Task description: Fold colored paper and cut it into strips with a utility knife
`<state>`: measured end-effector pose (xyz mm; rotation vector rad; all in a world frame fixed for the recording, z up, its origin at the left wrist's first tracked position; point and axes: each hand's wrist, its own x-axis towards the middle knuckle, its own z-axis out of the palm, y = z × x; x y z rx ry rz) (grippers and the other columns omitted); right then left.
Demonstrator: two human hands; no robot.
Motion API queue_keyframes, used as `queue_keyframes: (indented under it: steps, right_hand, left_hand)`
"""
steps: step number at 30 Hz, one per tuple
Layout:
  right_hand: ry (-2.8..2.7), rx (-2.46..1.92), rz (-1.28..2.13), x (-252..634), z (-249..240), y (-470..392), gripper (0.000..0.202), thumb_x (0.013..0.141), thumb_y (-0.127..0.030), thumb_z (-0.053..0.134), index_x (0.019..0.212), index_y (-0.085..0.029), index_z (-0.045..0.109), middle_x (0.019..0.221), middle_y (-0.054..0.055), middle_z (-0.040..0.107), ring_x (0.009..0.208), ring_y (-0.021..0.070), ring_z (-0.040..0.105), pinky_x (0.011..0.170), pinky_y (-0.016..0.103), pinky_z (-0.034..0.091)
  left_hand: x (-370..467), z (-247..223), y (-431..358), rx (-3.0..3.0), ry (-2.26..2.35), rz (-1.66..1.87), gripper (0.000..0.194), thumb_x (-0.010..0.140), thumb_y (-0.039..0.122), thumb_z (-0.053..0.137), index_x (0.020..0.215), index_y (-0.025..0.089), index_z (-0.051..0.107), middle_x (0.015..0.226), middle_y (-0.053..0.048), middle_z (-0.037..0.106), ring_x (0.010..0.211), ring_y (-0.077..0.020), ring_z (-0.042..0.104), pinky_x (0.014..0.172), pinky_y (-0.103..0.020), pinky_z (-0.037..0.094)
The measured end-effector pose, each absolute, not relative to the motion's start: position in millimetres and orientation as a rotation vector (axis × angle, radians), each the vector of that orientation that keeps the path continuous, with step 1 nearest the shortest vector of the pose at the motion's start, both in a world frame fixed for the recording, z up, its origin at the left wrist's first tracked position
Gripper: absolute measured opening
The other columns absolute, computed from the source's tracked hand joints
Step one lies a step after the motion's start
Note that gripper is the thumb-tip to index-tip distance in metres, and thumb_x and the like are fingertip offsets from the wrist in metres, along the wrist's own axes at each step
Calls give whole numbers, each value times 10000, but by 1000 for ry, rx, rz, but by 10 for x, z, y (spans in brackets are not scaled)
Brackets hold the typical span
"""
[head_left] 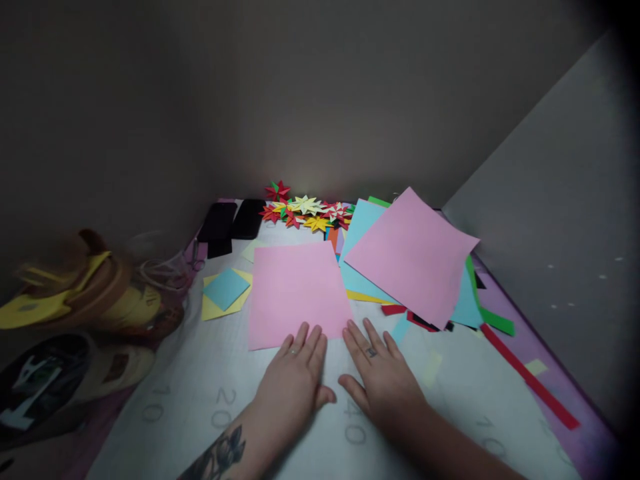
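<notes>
A square sheet of pink paper (300, 287) lies flat on the pale cloth in front of me. My left hand (296, 367) lies palm down with its fingers stretched out, the fingertips resting over the sheet's near edge. Beside the sheet's lower right corner, my right hand (377, 373) is also flat and open, its index fingertip touching or very near that corner. Neither hand grips anything. A second pink sheet (413, 257) rests at an angle on a stack of light blue paper (363, 223) at the right.
Folded paper stars (306, 205) line the wall behind. Two dark phones (219, 222) lie back left, near scissors (196, 257). Small yellow and blue squares (227, 289) sit left of the sheet. Baskets and pouches (115, 300) crowd the left edge; a red strip (530, 377) lies right.
</notes>
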<state>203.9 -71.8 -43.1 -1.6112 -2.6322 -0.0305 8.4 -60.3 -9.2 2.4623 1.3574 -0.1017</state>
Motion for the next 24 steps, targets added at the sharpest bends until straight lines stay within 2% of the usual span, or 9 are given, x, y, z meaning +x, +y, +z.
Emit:
queue_keyframes:
  steps: [5,9,12,15,17,19,21,24]
  right_hand:
    - [-2553,-1631,-54,2134,-425,-767,582,837,-322,509,1367,-87,461,1457,119,393,1364,367,268,1019,564,322]
    - [-2513,-1708,-6,2149,-388,-777,561,847,-360,503,1343,-96,498,1451,132,398,1368,371,262,1045,584,280]
    - [-2495,-1784,68,2048,-294,-789,596,822,-421,545,1312,-82,530,1452,183,376,1367,400,252,1052,615,243]
    - [-2587,-1612,209,1833,-177,-797,678,829,-478,553,1366,-75,461,1499,181,280,1394,373,194,1094,566,219]
    - [-2668,-1423,347,1673,-131,-781,696,859,-498,519,1413,-96,392,1512,151,271,1402,329,199,1117,506,225]
    - [-2705,-1335,473,1549,-124,-749,708,872,-526,494,1424,-100,370,1493,147,325,1388,312,249,1119,474,244]
    - [-2706,-1338,532,1491,-146,-717,720,875,-548,481,1420,-89,374,1473,159,363,1371,314,286,1119,470,247]
    - [-2699,-1352,505,1515,-191,-706,710,886,-549,470,1424,-97,367,1470,154,372,1359,314,307,1118,490,241]
  left_hand:
    - [-383,-194,-876,2410,1786,-91,593,823,373,544,1355,121,471,1410,-175,428,1304,-342,407,980,-533,434]
    - [-748,-250,-1031,2440,1951,-24,570,830,430,470,1306,124,531,1360,-182,500,1250,-371,473,927,-573,448]
    - [-730,-215,-1046,2442,1992,-70,564,837,421,446,1290,101,550,1370,-190,487,1262,-394,450,940,-605,417]
    - [-498,-132,-982,2476,1999,-123,546,845,360,453,1330,118,514,1417,-170,425,1312,-401,376,974,-645,357]
    - [-316,-98,-913,2521,1896,-133,554,845,297,470,1381,159,453,1445,-129,387,1334,-364,354,999,-612,362]
    - [-185,-102,-849,2536,1761,-152,556,843,250,480,1389,158,440,1444,-108,390,1327,-323,380,1004,-532,411]
    - [-136,-134,-811,2526,1700,-166,535,850,242,476,1371,126,461,1432,-112,406,1312,-304,407,990,-471,448]
    - [-197,-179,-818,2530,1713,-145,511,872,253,441,1368,128,466,1425,-99,418,1311,-296,409,980,-461,460]
